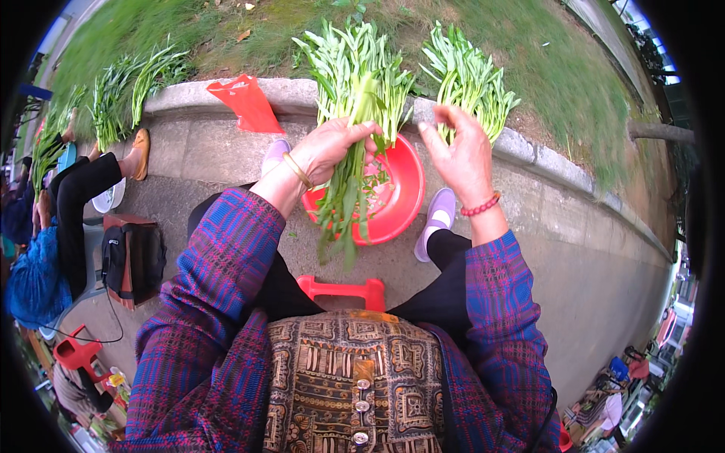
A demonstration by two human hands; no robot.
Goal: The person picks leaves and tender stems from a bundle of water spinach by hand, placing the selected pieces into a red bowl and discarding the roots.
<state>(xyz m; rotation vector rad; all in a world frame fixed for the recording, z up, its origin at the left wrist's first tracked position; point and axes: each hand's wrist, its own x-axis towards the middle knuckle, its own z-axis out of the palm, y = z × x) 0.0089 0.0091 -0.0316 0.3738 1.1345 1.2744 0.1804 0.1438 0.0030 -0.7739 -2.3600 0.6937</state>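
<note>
My left hand point(340, 148) grips a bunch of long-stemmed leafy greens point(346, 198), stems up and leaves hanging over a red plastic basin point(409, 187). Inside the basin lie scraps of leaf, and its left part is hidden by the bunch. My right hand point(467, 156) is raised to the right of the basin, fingers apart, with nothing seen in it. Behind that hand, a pile of similar greens point(473, 79) rests on the stone curb point(512, 148). A larger pile point(351, 62) lies on the curb beyond my left hand.
A red plastic bag point(246, 105) hangs over the curb at the left. Between my legs is a red plastic stool point(374, 291). To the left, another person point(42, 266) sits holding greens, near a dark bag point(133, 257) and a white basket point(110, 197). Grass point(566, 102) lies beyond the curb.
</note>
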